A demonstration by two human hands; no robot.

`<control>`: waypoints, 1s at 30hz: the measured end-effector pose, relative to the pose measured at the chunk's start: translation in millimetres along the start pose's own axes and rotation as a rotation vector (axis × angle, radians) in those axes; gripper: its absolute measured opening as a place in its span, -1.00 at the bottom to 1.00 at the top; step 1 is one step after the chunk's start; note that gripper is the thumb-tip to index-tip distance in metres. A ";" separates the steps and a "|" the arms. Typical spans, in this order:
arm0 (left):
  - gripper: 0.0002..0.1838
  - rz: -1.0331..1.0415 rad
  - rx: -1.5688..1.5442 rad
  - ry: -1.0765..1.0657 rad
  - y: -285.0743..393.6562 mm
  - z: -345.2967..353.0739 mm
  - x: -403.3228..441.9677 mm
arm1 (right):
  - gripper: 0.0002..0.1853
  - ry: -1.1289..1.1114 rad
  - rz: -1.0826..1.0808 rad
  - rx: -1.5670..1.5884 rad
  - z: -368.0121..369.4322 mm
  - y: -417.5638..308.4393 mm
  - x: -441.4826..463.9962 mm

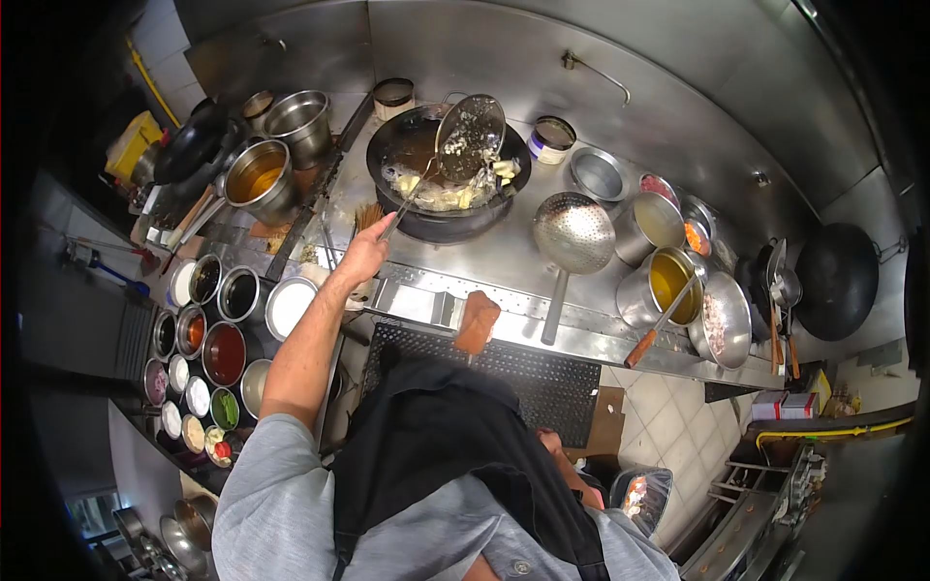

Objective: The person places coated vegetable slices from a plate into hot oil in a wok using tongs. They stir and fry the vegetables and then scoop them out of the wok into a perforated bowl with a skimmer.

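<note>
Hands are well apart: the left hand (366,254) is clamped around the handle of a skimmer (472,134), at the near-left side of the wok (395,147). The skimmer's round head is tilted over the wok's right half, with small pale bits on its face. Pale yellow pieces of food (470,197) lie in the wok, along its near and right sides. Low on the near side of the wok, the right hand (549,442) shows beside the black apron (426,441); it is partly hidden, so I cannot tell whether its fingers are closed on anything.

Right of the wok, a perforated ladle (573,230) lies on the steel desk (509,254), and farther right stands a pot of yellow liquid (668,281). Left of the wok is a pot of amber liquid (257,181). Near-left of it sit many round containers, among them one of dark red sauce (224,353) and a white one (291,307).
</note>
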State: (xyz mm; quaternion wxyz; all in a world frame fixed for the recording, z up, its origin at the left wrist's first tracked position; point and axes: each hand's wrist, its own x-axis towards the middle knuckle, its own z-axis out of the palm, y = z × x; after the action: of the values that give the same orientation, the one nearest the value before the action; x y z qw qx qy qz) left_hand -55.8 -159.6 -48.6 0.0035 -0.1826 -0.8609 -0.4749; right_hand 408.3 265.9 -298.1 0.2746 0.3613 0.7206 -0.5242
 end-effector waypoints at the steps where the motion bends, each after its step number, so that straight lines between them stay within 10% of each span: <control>1: -0.37 -0.090 -0.038 -0.017 11.4 -4.7 -3.8 | -0.76 -0.005 0.002 -0.025 -1.3 -3.5 0.4; 6: -0.36 -0.483 -0.196 -0.070 57.7 -37.6 -17.2 | -0.74 -0.025 -0.182 -0.213 -5.1 8.5 23.9; 13: -0.43 -0.035 0.423 0.228 22.2 -76.8 10.3 | -0.76 0.035 0.002 -0.053 0.4 -14.0 7.7; 17: -0.36 -0.392 0.621 0.040 31.9 -97.4 28.7 | -0.74 0.016 0.078 0.035 -1.2 -15.4 -0.2; 30: -0.19 -0.731 -0.421 -0.354 36.0 -37.2 15.5 | -0.67 -0.042 0.005 -0.086 1.2 18.0 0.3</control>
State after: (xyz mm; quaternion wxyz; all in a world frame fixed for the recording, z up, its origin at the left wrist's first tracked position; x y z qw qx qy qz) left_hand -65.0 -167.9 4.0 -0.3487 0.0581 -0.7408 -0.5712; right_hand 422.6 268.2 -308.8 0.3064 0.3399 0.7357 -0.4993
